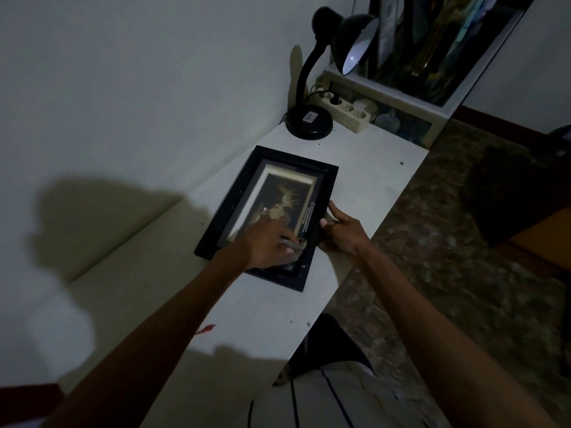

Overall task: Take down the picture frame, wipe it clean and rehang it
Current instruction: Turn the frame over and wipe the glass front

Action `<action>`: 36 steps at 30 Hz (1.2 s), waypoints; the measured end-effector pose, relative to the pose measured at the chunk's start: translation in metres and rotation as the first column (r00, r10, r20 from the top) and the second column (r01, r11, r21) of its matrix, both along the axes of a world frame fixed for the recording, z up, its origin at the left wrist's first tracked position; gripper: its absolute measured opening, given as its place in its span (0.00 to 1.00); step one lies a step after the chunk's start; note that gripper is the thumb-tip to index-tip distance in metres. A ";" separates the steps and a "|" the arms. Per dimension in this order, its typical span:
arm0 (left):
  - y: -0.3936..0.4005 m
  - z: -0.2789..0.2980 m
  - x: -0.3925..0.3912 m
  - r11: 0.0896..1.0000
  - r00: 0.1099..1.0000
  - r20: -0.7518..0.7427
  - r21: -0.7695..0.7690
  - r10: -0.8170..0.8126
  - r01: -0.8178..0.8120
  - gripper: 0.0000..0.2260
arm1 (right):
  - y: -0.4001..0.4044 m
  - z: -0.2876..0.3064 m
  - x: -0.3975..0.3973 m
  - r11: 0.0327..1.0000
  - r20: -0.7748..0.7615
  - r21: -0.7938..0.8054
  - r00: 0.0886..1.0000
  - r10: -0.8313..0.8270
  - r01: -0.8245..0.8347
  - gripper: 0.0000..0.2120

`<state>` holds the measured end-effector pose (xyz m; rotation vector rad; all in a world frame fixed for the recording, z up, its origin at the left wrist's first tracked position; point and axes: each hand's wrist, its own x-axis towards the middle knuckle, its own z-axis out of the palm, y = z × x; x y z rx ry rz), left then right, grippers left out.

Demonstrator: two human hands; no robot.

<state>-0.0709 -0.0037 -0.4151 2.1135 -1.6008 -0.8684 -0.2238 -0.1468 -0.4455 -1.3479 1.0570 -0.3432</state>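
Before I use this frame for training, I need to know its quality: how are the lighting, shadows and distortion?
Head view: dim overall, with light from behind the person throwing a big shadow on the wall; wide-angle bending tilts the white table and the unlit desk lamp; the picture frame, the cloth under the left hand and the right hand stay readable.

Two bare forearms, no sleeves, watch or rings to be seen on either. Left hand and right hand both ungloved. Near the bottom edge, a pale grey garment with thin dark stripes, and above it a patch of dark cloth, its kind unclear.
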 end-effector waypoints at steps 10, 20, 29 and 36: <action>-0.011 0.000 -0.015 0.963 0.979 0.023 -0.184 0.203 -0.196 0.08 | 0.022 -0.012 0.000 0.997 0.039 0.022 0.997 -0.074 0.073 0.32; 0.015 0.012 -0.012 0.999 0.993 0.109 0.036 -0.038 0.034 0.11 | 0.023 -0.012 0.002 0.995 0.065 0.017 0.993 -0.098 0.097 0.29; 0.025 0.002 -0.009 0.964 0.983 -0.054 -0.195 0.174 -0.181 0.11 | 0.026 -0.012 0.003 0.988 0.063 0.084 0.989 -0.132 0.126 0.27; 0.017 0.010 -0.014 1.000 0.995 0.101 0.004 -0.003 0.003 0.11 | 0.028 -0.011 0.005 0.986 0.049 0.038 0.985 -0.166 0.164 0.23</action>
